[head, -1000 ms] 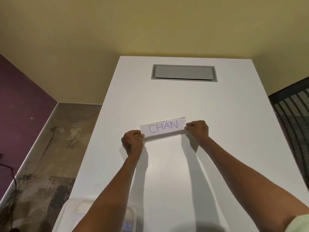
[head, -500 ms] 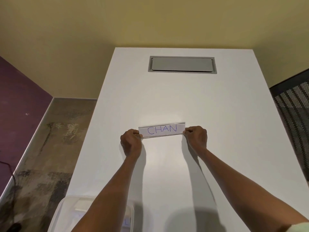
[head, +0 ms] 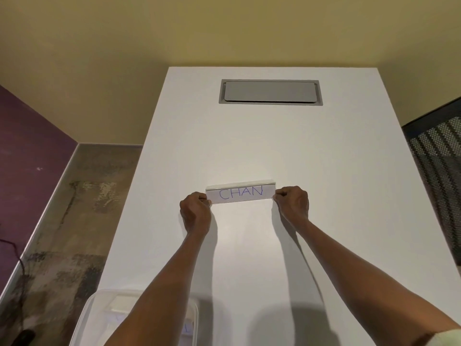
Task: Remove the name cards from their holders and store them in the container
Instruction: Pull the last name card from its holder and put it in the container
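A clear plastic name card holder stands mid-table with a white card reading CHAN in it. My left hand pinches its left end and my right hand pinches its right end, both fists closed. Whether the fingers grip the card or the holder cannot be told. A clear plastic container sits at the table's near left corner, partly hidden by my left forearm, with white cards inside.
The white table has a grey cable hatch at its far end. A black mesh chair stands at the right edge. Stained floor and a purple wall lie to the left, with a dark cable there.
The holder has tipped from leaning toward me to standing more upright, with its top edge now showing. Both hands stayed on its ends; the camera shifted slightly.
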Demonstrator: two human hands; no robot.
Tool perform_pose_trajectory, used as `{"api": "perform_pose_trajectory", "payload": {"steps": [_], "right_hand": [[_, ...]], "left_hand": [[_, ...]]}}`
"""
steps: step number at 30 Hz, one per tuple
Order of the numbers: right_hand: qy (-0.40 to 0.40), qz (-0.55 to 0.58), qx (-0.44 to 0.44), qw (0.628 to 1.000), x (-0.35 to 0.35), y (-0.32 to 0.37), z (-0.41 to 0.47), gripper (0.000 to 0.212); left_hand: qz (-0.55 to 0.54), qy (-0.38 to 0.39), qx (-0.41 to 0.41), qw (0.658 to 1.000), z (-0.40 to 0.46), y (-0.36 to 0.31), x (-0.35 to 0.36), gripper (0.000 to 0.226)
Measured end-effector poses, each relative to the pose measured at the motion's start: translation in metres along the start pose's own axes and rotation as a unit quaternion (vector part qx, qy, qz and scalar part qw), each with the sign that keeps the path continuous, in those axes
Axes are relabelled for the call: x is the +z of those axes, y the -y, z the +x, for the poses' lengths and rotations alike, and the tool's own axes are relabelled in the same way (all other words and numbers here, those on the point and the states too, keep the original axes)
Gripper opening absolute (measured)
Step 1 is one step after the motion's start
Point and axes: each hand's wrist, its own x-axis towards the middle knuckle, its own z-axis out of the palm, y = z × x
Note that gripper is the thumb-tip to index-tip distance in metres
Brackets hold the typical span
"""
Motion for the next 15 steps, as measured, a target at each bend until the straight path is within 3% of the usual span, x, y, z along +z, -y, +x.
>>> {"api": "perform_pose_trajectory", "payload": {"steps": [4, 7, 12, 15], "right_hand": [[0.015, 0.006, -0.002, 1.000, -0.009, 0.001, 0.004, 0.029], [0.014, 0.003, -0.037, 0.999, -0.019, -0.002, 0.007, 0.014], [0.027, -0.200, -0.236, 0.951, -0.034, 0.006, 0.024, 0.052], [0.080, -0.301, -0.285, 0.906, -0.037, 0.014, 0.038, 0.058]], "left_hand": [[-0.025, -0.002, -0.040, 0.999, -0.002, -0.005, -0.003, 0.018], [-0.031, -0.007, -0.027, 0.999, -0.003, -0.004, -0.008, 0.018], [0.076, -0.011, 0.121, 0.990, 0.002, 0.000, -0.017, 0.033], [0.177, 0.009, 0.274, 0.945, 0.008, 0.004, -0.021, 0.050]]}}
